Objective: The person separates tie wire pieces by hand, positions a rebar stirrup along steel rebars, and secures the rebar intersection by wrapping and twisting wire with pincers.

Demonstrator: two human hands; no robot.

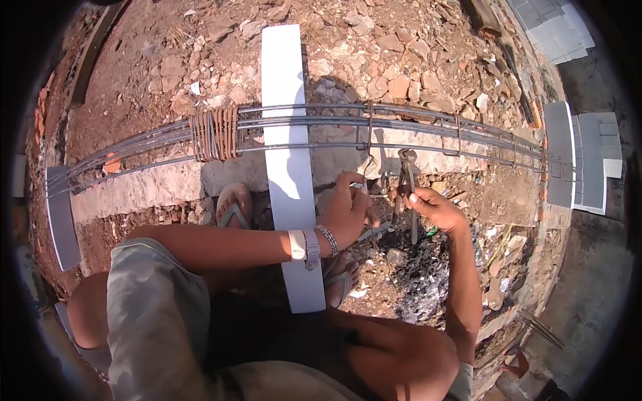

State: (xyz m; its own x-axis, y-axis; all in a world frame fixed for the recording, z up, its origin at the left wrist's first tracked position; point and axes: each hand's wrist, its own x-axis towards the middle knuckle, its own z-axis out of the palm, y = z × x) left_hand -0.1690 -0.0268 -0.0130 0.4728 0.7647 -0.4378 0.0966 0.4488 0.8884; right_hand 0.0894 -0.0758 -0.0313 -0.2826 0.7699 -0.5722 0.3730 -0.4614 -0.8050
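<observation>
My right hand (436,208) is closed around the handles of metal pincers (406,167), whose jaws point up, just below the steel bars (334,146). To its left, my left hand (344,212) is closed in a pinch; what its fingers hold is too small to make out. A short twisted wire (370,162) hangs from the bars just above those fingertips. Square stirrups (459,134) stand around the bars at intervals on the right. Further left, a tight bunch of rusty stirrups (214,134) sits on the same bars.
A long white board (287,73) lies under the bars. Grey blocks (560,154) are at the right end, and another block (63,220) at the left. Broken rubble (394,53) covers the far ground. Dark ash (428,281) lies below my right hand. Another person (518,384) shows at lower right.
</observation>
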